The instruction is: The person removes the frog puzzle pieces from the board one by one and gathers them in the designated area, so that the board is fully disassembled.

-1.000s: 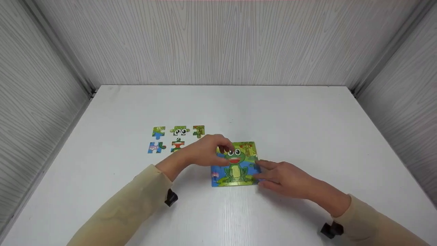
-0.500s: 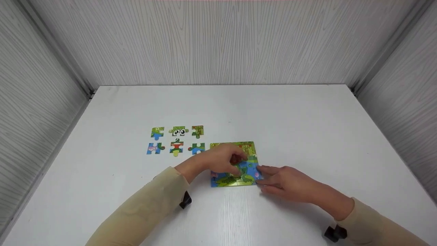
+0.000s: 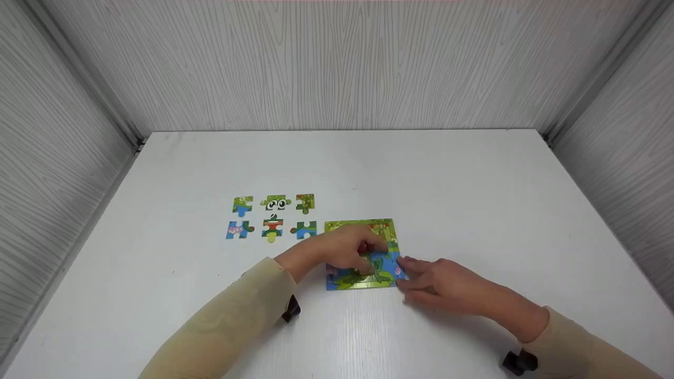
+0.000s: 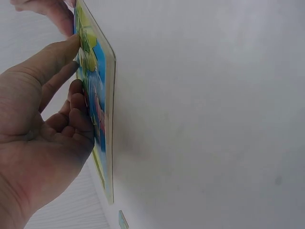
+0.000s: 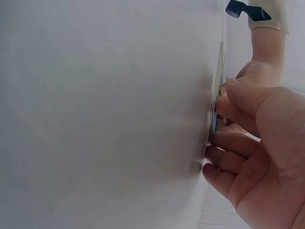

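Observation:
A square jigsaw puzzle board [image 3: 392, 231] with a frog picture lies flat on the white table. My left hand [image 3: 339, 247] reaches over it from the left. Thumb and index finger are spread and touch the picture, while the other fingers curl below, as the left wrist view shows [image 4: 43, 109]. No loose piece shows between them, though the palm hides part of the frog. Against the board's right edge, my right hand [image 3: 453, 284] rests its extended fingertips, which the right wrist view [image 5: 267, 143] also shows.
Several loose puzzle pieces lie in two rows left of the board. They include an eyes piece [image 3: 276, 203], a mouth piece [image 3: 272, 227] and a blue-green piece [image 3: 305, 229]. Pale wood-grain panels [image 3: 337, 63] close off the back and sides of the table [image 3: 474, 184].
The left hand has moved right and down onto the frog, uncovering the lower-right loose piece. The right hand has shifted slightly downward along the board's edge. The loose pieces stay in place.

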### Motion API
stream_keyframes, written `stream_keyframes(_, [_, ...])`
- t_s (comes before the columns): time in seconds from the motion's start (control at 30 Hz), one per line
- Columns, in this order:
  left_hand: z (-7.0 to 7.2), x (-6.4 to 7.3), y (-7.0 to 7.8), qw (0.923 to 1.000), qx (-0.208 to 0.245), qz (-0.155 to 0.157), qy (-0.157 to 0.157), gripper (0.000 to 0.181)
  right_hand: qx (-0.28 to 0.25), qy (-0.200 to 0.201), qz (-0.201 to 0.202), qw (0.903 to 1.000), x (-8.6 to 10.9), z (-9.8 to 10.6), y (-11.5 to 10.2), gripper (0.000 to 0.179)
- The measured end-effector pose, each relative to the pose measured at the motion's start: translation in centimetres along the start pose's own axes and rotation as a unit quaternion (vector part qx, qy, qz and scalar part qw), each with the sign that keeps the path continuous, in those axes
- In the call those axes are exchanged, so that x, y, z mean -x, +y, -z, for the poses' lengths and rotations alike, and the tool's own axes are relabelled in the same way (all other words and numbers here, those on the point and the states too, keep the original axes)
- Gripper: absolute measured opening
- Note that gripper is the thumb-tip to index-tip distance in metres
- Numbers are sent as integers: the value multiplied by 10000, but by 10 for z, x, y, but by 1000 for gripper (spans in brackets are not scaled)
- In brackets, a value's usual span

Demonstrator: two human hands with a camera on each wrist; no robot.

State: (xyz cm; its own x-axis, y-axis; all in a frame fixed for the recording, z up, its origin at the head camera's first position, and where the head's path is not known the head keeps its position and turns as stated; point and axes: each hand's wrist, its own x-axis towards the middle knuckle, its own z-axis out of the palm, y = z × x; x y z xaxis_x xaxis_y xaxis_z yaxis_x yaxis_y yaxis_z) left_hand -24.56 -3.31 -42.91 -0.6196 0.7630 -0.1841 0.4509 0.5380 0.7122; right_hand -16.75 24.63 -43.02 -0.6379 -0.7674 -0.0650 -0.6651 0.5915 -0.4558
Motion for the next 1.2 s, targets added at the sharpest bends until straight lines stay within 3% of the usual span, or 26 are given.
stream_keyframes(0.67, [1,-4,1,9999,-118,-12,5,38,-132,-68,-55,9999,1,2,-2,37])
stream_keyframes(0.93, [0,-3,3,9999,-102,-20,21,36,-37,255,391,9989,-1,0,-1,34])
stream_keyframes(1.2, [-2,-3,5,9999,9,93,69,40,0,128,306,9995,0,0,-2,35])
